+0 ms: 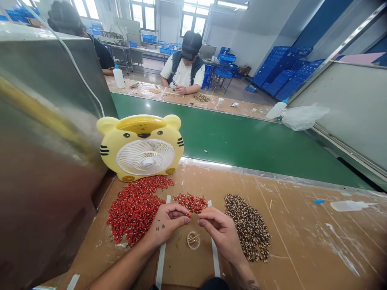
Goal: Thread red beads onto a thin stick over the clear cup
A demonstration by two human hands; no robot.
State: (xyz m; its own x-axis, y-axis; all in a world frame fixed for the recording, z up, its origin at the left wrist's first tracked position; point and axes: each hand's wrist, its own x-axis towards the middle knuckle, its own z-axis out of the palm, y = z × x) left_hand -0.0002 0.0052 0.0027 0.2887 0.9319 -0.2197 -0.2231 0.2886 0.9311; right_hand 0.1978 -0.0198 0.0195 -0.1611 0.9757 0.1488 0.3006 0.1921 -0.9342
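Observation:
My left hand [168, 222] is closed in a pinch on a small red piece [189, 216]. Facing it across a narrow gap, my right hand [221, 230] is also pinched, and whatever its fingertips hold is too small to make out. Below the fingertips sits a small clear cup [193, 240] with a thin stick and some amber stuff in it. Just beyond the hands lies a small pile of red pieces with pale tips [191, 202]. A larger red heap [133, 211] spreads left of my left hand. Dark-and-cream small pieces [248, 227] are heaped right of my right hand.
A yellow tiger-faced fan [142, 149] stands behind the red heap, beside a metal cabinet [45, 153]. White tape strips [161, 262] edge the cardboard. A squeeze bottle [347, 206] lies at right. Beyond the green belt [229, 137], a person [185, 66] works at another bench.

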